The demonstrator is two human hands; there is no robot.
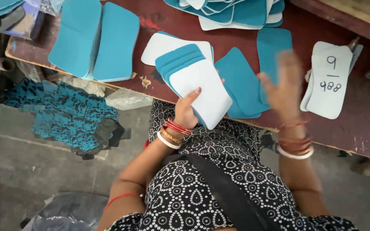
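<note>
Head view, looking down at a dark red worktable (245,25) edge.

Left hand (186,112): fingers closed around the lower edge of a fanned stack of cut pieces (193,83), teal faces stepped at the top, a white face uppermost toward the fingers. Thumb lies on the white face; the other fingers are hidden behind the stack. Stack tilts, held above the table edge, over the person's patterned dress.

Right hand (284,87): motion-blurred, fingers spread apart, gripping nothing visible. It hovers over the table; whether the fingertips touch anything cannot be told. Directly beyond the fingertips lies an upright teal piece (274,45). Just left of the palm, between the two hands, lies a flat teal piece (240,81). Right of the fingers, a small white stack with handwritten marking (328,81).

Behind the held stack, touching the table: a white piece over teal (163,47). Well left of the left hand: two thick teal stacks (95,38). Far edge, beyond both hands: a loose heap of teal and white pieces (232,13). On the floor left of the left hand: teal patterned scraps (65,115)
</note>
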